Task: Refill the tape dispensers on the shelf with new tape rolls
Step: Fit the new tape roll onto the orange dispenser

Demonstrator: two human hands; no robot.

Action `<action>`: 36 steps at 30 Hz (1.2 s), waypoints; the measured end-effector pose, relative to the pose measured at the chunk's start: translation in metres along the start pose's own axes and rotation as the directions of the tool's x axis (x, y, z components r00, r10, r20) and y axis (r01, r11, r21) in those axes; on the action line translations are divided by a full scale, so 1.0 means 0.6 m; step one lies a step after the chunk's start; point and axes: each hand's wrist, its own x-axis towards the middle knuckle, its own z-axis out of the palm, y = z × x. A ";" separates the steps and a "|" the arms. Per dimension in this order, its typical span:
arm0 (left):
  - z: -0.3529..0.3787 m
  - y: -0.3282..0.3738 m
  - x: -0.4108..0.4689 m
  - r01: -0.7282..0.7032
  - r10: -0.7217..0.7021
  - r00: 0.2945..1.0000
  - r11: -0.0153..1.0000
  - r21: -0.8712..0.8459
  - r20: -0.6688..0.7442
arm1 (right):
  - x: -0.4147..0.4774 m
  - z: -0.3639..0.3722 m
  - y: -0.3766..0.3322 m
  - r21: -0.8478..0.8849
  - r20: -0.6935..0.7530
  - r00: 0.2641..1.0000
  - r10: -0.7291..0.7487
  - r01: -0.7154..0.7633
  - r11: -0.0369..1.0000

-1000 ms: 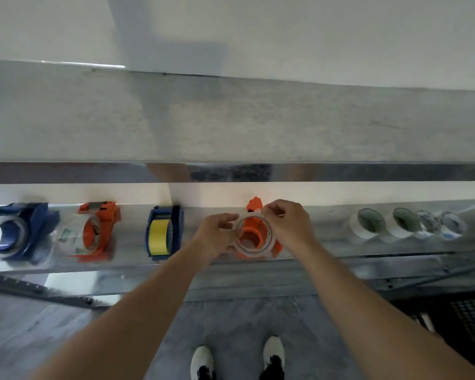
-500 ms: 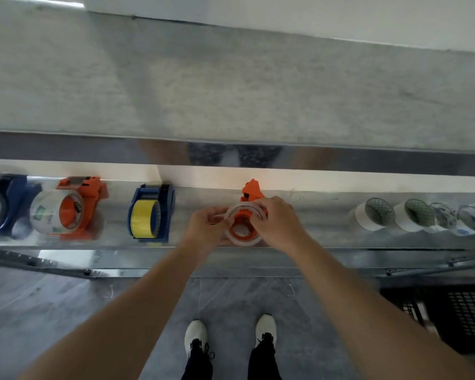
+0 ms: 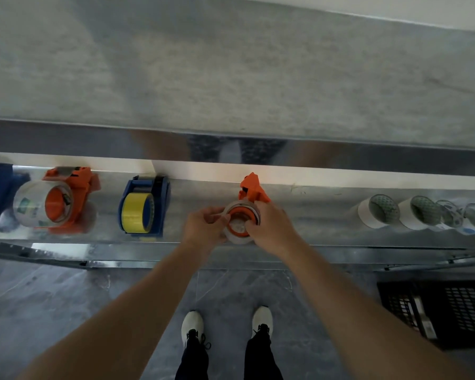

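Right now both hands work one clear tape roll [image 3: 240, 222] on the orange dispenser [image 3: 252, 187]: left hand [image 3: 205, 229] pinches its edge, right hand [image 3: 272, 231] curls around its side.

Orange is spotted on the near dispenser [image 3: 254, 189] just beyond the fingers [image 3: 217, 215], and an orange core is shown inside the pale clear roll [image 3: 240, 223] between them. Left of the fingers, a yellow roll [image 3: 135, 212] is framed by a blue dispenser [image 3: 159, 204], and further left orange is repeated on a far dispenser [image 3: 74, 187]. Right of the fingers, white rolls [image 3: 379, 212] with green patterned insides are seen. Beneath the fingers, white shoes [image 3: 192, 323] are set on grey marbled floor [image 3: 66, 297].
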 end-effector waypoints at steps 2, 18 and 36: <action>0.001 -0.006 -0.001 -0.008 0.008 1.000 1.000 -0.012 -0.010 | -0.003 0.000 0.001 0.007 -0.011 1.000 -0.010 0.010 1.000; -0.007 -0.010 -0.011 0.009 -0.010 1.000 0.999 -0.036 -0.019 | -0.027 -0.024 0.013 -0.014 -0.388 0.917 0.095 -0.109 0.994; 0.002 -0.022 -0.021 -0.003 0.002 1.000 0.996 -0.085 -0.013 | -0.056 0.037 0.017 0.185 -0.256 0.963 0.082 -0.035 0.982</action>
